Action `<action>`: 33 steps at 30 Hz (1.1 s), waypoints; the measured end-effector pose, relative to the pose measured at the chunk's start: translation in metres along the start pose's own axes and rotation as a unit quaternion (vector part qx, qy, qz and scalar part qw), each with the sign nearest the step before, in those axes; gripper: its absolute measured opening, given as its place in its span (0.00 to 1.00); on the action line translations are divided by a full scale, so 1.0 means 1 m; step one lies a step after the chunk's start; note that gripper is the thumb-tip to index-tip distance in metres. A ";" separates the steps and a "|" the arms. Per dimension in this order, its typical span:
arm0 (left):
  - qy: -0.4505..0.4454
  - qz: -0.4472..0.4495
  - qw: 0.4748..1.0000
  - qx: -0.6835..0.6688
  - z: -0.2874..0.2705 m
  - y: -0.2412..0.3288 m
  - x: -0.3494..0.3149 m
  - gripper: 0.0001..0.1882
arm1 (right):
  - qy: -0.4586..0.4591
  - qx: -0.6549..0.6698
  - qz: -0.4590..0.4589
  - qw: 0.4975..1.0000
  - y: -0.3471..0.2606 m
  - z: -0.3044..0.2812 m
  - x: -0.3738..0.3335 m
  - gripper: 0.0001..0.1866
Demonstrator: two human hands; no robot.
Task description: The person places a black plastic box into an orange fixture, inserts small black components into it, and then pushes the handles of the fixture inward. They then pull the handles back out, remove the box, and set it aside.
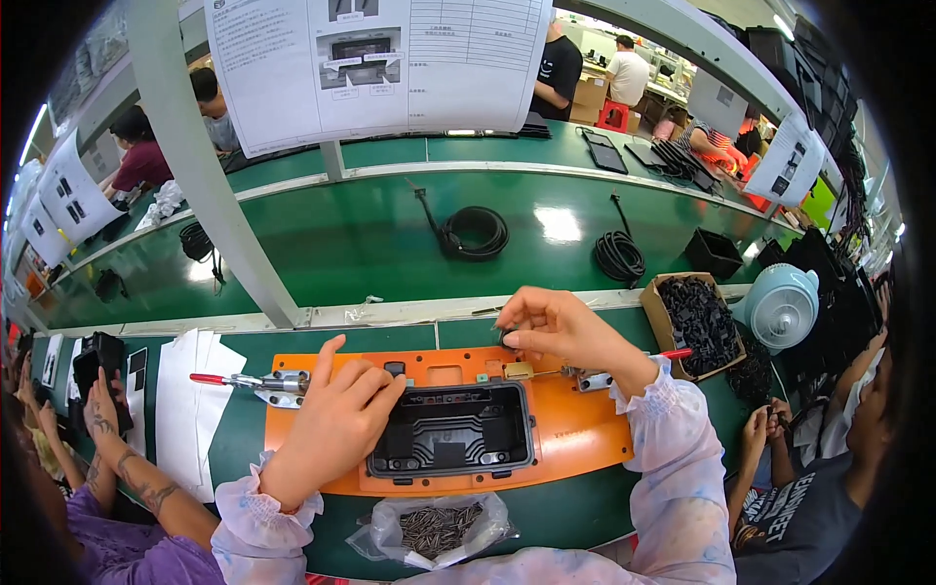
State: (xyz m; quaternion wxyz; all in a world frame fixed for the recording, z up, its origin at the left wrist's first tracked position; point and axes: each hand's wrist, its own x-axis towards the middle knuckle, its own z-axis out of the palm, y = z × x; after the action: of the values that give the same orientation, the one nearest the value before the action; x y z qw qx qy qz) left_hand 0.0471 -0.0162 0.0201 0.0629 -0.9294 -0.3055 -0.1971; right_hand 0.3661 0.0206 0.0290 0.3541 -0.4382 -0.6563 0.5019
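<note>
An open black plastic housing (450,431) sits in an orange fixture (575,434) on the bench. My left hand (336,414) rests at the housing's left edge, palm down, with its fingers loosely bent and apart and one finger raised. Just above the fixture's back edge, my right hand (561,330) pinches a small dark part (507,337); the fingers cover much of it. A brass-coloured block (519,370) lies under that hand. Toggle clamps with red handles stand on the fixture, the left clamp (283,383) beside my left hand and the right clamp (597,380) under my right wrist.
Nearest me lies a plastic bag of screws (439,526). A cardboard box of black parts (694,327) and a light-blue fan (783,307) stand at the right. Paper sheets (185,414) lie at the left. Coiled cables (473,232) rest on the conveyor behind. Co-workers sit on both sides.
</note>
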 end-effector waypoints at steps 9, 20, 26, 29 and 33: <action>0.040 0.028 0.998 -0.041 0.009 0.010 0.027 0.22 | -0.242 -0.211 -0.119 0.939 -0.010 -0.005 0.025 0.09; 0.047 0.137 0.982 -0.119 0.035 0.019 0.053 0.20 | -0.242 -0.215 -0.128 0.937 -0.013 -0.001 0.029 0.09; 0.055 0.147 0.980 -0.121 0.043 0.022 0.058 0.22 | -0.155 -0.191 -0.131 0.960 0.002 0.003 0.016 0.13; 0.048 0.146 0.980 -0.130 0.050 0.023 0.059 0.22 | -0.097 -0.225 -0.138 0.960 0.008 0.005 0.007 0.16; 0.043 0.141 0.979 -0.143 0.050 0.028 0.065 0.23 | -0.022 -0.177 -0.156 0.971 0.010 0.002 -0.015 0.18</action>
State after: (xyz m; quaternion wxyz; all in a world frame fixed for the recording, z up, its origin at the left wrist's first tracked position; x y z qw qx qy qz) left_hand 0.1280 0.0084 0.0007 -0.0305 -0.9533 -0.1370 -0.2673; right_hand 0.3723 0.0070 0.0182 0.3299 -0.3750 -0.8028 0.3257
